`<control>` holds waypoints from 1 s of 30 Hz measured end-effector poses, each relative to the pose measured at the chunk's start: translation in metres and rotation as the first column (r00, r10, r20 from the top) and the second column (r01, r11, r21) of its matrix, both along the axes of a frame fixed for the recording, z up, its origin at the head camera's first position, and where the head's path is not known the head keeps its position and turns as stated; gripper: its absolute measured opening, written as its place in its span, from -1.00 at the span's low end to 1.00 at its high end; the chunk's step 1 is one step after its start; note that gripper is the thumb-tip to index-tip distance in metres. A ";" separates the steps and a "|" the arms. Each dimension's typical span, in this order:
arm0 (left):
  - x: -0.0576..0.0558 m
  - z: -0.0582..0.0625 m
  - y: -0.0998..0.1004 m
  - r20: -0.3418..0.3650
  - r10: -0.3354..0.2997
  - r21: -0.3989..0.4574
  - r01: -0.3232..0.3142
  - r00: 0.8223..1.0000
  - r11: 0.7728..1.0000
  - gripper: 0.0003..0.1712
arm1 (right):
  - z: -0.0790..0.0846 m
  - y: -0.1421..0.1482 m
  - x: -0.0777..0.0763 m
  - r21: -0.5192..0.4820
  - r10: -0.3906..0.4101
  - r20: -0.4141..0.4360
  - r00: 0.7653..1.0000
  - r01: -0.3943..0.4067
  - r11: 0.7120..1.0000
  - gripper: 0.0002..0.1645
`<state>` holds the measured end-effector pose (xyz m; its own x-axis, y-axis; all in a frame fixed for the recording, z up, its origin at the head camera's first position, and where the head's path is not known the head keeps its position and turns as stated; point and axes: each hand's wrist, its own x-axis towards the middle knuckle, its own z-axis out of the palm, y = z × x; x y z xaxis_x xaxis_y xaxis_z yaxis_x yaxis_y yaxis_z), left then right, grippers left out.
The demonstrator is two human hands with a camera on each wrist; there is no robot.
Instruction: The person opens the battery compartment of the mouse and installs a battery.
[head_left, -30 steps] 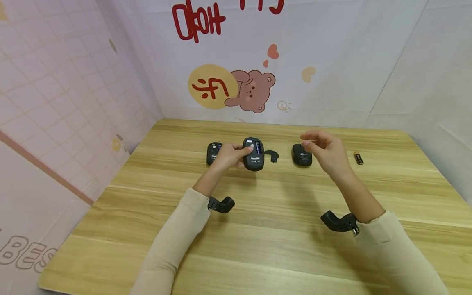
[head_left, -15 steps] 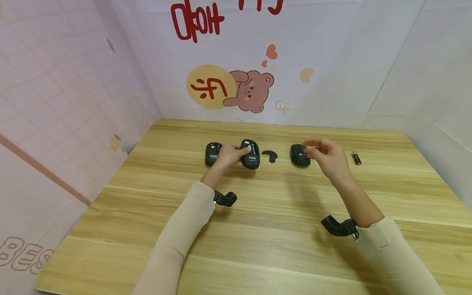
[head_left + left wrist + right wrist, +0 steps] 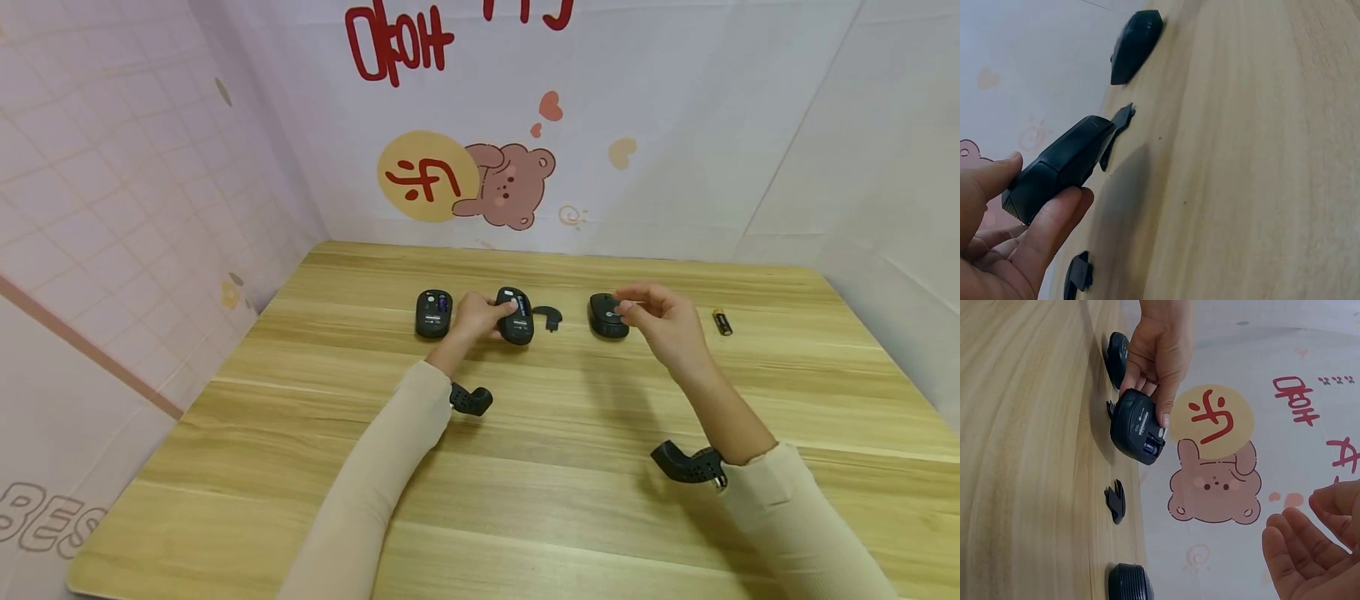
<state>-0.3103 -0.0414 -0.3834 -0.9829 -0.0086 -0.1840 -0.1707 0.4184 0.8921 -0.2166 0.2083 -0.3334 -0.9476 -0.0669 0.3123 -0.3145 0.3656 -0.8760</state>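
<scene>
My left hand (image 3: pixel 476 317) grips a black computer mouse (image 3: pixel 515 317), thumb on its underside and fingers behind. In the right wrist view the mouse's uncovered battery compartment shows a battery (image 3: pixel 1150 447) inside. Just right of this mouse lies a curved black battery cover (image 3: pixel 550 317). My right hand (image 3: pixel 666 321) hovers in the air with loosely bent fingers and nothing visible between them. Beside its fingertips in the head view, a second black mouse (image 3: pixel 606 317) sits top side up on the table.
Left of my left hand a third mouse (image 3: pixel 433 314) lies underside up, its battery compartment uncovered. Another black cover (image 3: pixel 1079 275) shows low in the left wrist view. A loose battery (image 3: pixel 722 322) lies at the right of the wooden table (image 3: pixel 570 483). Printed cloth walls (image 3: pixel 675 200) stand behind.
My left hand has shifted slightly right with its mouse, baring more of the third mouse. The held mouse has turned a little. My right hand is slightly lower than a second ago.
</scene>
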 end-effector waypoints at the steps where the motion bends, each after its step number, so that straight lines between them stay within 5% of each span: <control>1: -0.001 -0.001 0.000 0.003 0.003 -0.010 -0.003 1.000 1.000 -0.56 | 0.000 0.000 0.000 0.001 0.002 -0.003 1.000 -0.002 1.000 -0.63; 16: -0.008 -0.016 0.000 -0.002 0.007 -0.124 -0.007 1.000 0.992 -0.55 | -0.004 0.001 0.000 -0.005 -0.005 -0.011 1.000 0.005 1.000 -0.65; 25: -0.003 -0.015 0.003 -0.127 -0.004 -0.236 -0.026 0.992 0.971 -0.67 | -0.006 0.002 0.000 -0.005 -0.015 0.002 1.000 0.016 1.000 -0.63; 30: 0.001 -0.016 0.004 -0.211 -0.032 -0.331 -0.041 0.977 0.943 -0.48 | -0.007 0.003 0.000 -0.010 -0.017 0.005 1.000 0.017 1.000 -0.65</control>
